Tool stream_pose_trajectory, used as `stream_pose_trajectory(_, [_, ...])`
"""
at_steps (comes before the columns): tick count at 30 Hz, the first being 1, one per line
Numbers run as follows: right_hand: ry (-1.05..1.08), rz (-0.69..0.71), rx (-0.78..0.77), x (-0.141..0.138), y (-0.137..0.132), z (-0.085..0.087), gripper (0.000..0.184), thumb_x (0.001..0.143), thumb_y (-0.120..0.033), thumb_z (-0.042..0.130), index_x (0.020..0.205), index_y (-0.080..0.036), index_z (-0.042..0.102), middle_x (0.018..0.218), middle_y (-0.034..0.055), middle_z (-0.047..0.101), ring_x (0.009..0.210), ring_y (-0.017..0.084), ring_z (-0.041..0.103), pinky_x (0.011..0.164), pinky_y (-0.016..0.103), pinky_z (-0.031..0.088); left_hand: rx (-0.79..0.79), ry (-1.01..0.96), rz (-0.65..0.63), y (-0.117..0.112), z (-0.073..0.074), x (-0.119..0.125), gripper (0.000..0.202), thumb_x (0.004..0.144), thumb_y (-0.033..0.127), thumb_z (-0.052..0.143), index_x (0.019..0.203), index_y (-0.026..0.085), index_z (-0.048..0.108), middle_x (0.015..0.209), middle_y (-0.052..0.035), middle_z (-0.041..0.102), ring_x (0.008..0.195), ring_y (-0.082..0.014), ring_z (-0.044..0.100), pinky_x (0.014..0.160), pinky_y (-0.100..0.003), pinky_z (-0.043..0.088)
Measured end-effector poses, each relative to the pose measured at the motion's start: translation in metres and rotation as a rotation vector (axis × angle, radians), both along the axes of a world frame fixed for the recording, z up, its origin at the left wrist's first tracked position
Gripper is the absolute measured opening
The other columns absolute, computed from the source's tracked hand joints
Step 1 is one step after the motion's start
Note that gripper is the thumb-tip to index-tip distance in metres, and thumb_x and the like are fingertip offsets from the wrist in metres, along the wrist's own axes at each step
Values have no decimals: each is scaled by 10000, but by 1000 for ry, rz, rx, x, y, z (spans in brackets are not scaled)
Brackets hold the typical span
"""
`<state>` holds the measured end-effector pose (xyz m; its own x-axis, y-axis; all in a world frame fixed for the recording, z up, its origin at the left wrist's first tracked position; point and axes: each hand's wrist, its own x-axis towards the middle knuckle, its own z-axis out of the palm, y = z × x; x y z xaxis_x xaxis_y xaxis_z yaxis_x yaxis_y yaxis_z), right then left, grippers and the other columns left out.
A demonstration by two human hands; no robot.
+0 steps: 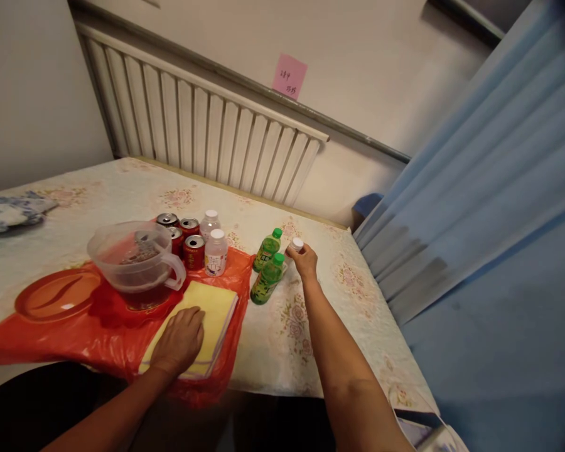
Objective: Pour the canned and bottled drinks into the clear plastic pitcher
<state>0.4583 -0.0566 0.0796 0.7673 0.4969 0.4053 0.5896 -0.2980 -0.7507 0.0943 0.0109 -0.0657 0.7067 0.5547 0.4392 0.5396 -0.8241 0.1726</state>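
Observation:
My left hand (pixel 181 339) lies on a folded yellow cloth (pixel 216 304), its fingers resting on top and gripping nothing. Farther right, my right hand (pixel 305 260) is closed around a white-capped bottle (pixel 297 243) near its neck. Most of that bottle's body is hidden behind my fingers and a green bottle. Two green-capped bottles with green labels (pixel 267 250) (pixel 267 280) stand just left of my right hand. Two clear bottles with white caps (pixel 215 254) (pixel 210 224) stand behind the cloth, beside several red drink cans (pixel 194 253).
A clear plastic jug (pixel 132 276) with dark contents stands in a red dish on a red plastic sheet (pixel 108 348). An orange plate (pixel 56 295) lies to its left. Patterned fabric (pixel 12 213) is at far left. A radiator (pixel 207 125) backs the table; a blue curtain (pixel 489 207) hangs right.

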Motion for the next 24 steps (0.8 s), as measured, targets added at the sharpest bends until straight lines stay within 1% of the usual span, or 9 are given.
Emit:
stream_pose_trajectory(3, [-4, 1, 1, 1, -12, 5, 314, 675, -471, 683, 784, -178, 712, 736, 14, 717, 667, 172, 574, 614, 257, 404, -9, -10, -3, 0, 0, 0, 283, 923, 192, 470, 1130, 151, 658, 1192, -162, 674, 1137, -315, 591, 978, -458, 477])
stream_pose_trajectory(6, [-3, -1, -7, 4, -23, 7, 322, 668, -480, 680, 772, -177, 712, 711, 7, 704, 657, 170, 571, 605, 255, 397, -22, -26, -10, 1, 0, 0, 285, 917, 193, 472, 1127, 148, 661, 1186, -170, 674, 1129, -318, 597, 963, -464, 485])
stream_pose_trajectory(9, [1, -18, -15, 9, -32, 4, 328, 642, -492, 687, 755, -185, 706, 684, -6, 688, 640, 167, 551, 599, 255, 389, -22, -27, -6, 1, 0, 1, 288, 919, 196, 460, 1119, 148, 662, 1183, -176, 676, 1122, -320, 601, 957, -470, 488])
stream_pose_trajectory(14, [12, -50, -25, 16, -45, -3, 309, 614, -491, 700, 686, -191, 679, 612, -23, 640, 608, 164, 530, 587, 258, 378, -16, -25, 15, 0, 1, 1, 275, 917, 199, 462, 1102, 182, 666, 1178, -151, 684, 1119, -299, 610, 976, -452, 480])
stream_pose_trajectory(20, [29, -68, -22, 23, -56, -8, 333, 610, -507, 708, 704, -189, 676, 621, -18, 637, 621, 176, 541, 604, 271, 382, -31, -20, 7, -1, 3, 1, 289, 927, 202, 451, 1113, 166, 669, 1196, -171, 680, 1125, -311, 608, 965, -467, 485])
stream_pose_trajectory(24, [49, -34, -16, 24, -59, -9, 368, 603, -501, 728, 771, -174, 700, 673, -5, 677, 637, 180, 576, 613, 274, 417, -56, -40, 12, -2, 4, 1, 289, 915, 205, 456, 1096, 178, 680, 1192, -164, 688, 1125, -310, 611, 971, -472, 482])
